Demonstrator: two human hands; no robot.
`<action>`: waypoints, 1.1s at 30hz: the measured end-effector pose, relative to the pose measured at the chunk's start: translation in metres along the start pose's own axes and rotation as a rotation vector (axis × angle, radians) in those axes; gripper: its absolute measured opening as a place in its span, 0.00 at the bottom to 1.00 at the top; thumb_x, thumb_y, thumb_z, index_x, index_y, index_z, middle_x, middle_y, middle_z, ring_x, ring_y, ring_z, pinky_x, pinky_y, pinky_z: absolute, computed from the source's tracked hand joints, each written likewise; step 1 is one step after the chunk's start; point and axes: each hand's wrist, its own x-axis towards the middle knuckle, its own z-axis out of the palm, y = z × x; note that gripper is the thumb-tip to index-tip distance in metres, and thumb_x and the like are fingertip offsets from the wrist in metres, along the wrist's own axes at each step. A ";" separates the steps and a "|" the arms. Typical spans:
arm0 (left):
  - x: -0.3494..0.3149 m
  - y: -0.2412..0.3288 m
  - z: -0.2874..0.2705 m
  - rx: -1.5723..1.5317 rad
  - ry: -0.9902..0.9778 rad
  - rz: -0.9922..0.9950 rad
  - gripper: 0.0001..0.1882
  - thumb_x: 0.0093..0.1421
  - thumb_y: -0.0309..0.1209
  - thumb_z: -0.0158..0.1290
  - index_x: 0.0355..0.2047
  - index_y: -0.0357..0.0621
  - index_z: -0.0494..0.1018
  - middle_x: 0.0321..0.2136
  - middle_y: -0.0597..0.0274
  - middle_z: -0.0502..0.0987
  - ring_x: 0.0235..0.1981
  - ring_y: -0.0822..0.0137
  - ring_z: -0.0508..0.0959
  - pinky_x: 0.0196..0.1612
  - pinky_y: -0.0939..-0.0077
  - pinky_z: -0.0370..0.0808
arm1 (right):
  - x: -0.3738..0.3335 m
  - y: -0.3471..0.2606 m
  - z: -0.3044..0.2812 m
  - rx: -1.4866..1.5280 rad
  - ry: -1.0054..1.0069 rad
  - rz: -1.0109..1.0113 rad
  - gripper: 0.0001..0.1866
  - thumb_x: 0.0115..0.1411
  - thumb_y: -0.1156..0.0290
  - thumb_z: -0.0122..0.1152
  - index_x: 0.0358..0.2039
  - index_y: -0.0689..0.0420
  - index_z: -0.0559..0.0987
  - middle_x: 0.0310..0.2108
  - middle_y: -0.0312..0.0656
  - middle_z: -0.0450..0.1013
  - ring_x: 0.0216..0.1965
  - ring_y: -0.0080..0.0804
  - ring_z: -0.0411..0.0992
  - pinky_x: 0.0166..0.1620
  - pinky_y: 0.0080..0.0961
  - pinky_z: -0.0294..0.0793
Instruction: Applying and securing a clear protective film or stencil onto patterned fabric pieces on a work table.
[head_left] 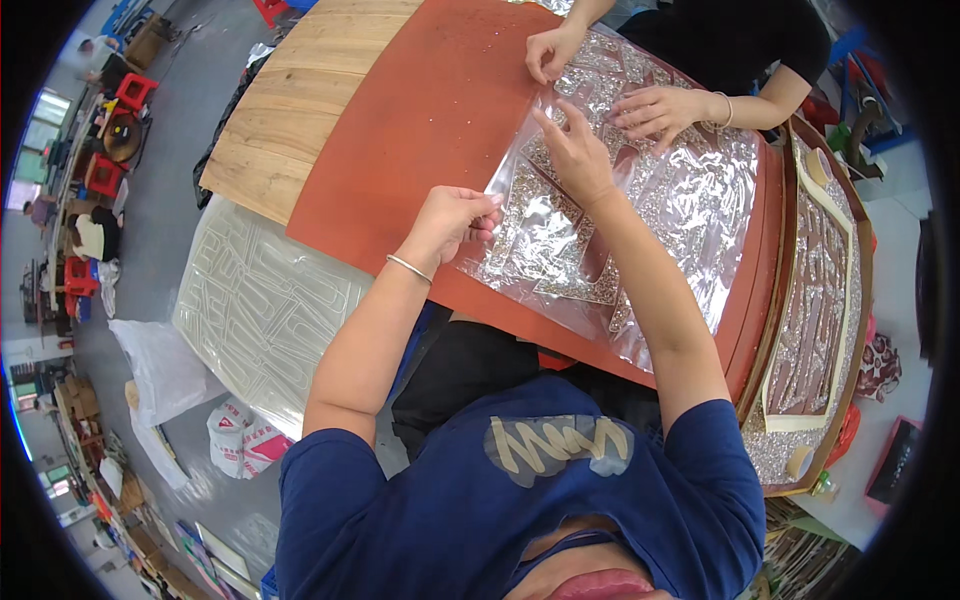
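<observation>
My left hand (460,222), with a bangle at its wrist, pinches the left edge of a clear plastic film (700,225). The shiny film lies over glittery stone-covered pieces (580,288) on a reddish-brown sheet (410,130). Over the film's upper left part is my right hand (578,155), its fingers apart and holding nothing; whether it touches the film I cannot tell. Across the table, a co-worker's one hand (553,52) is at the film's far left corner, while the other hand (662,112) rests spread on the film.
Wooden planks (310,85) extend beyond the sheet at left. Below them lies a translucent sheet with outlined shapes (265,295). On the right stands a tray of glittery strips (815,290) with tape rolls (800,460). Plastic bags (245,440) and red stools (104,175) are on the left floor.
</observation>
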 end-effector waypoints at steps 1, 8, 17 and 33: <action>-0.002 -0.001 0.001 0.026 0.009 -0.014 0.09 0.56 0.28 0.57 0.28 0.32 0.73 0.19 0.63 0.74 0.18 0.77 0.72 0.20 0.84 0.73 | 0.001 0.004 0.003 0.006 -0.003 -0.006 0.23 0.50 0.77 0.60 0.49 0.54 0.71 0.44 0.45 0.67 0.36 0.35 0.71 0.37 0.28 0.75; -0.012 -0.023 -0.012 0.077 0.082 -0.078 0.10 0.56 0.29 0.58 0.27 0.31 0.73 0.19 0.61 0.75 0.17 0.77 0.73 0.18 0.84 0.73 | -0.011 -0.005 0.004 0.072 0.031 -0.136 0.09 0.46 0.78 0.56 0.30 0.56 0.76 0.30 0.36 0.71 0.32 0.33 0.70 0.33 0.25 0.72; -0.032 -0.043 -0.028 0.101 0.161 -0.101 0.11 0.56 0.30 0.57 0.29 0.30 0.73 0.21 0.58 0.76 0.17 0.74 0.75 0.20 0.81 0.77 | -0.030 -0.028 -0.005 0.102 -0.092 -0.131 0.13 0.43 0.80 0.55 0.33 0.58 0.77 0.32 0.37 0.72 0.32 0.34 0.70 0.36 0.26 0.72; -0.032 -0.046 -0.024 0.250 0.245 -0.059 0.13 0.56 0.33 0.58 0.28 0.32 0.72 0.20 0.57 0.76 0.14 0.73 0.74 0.16 0.81 0.74 | -0.040 -0.026 0.002 0.057 -0.136 -0.109 0.15 0.47 0.77 0.52 0.38 0.61 0.76 0.37 0.40 0.71 0.39 0.37 0.69 0.44 0.31 0.68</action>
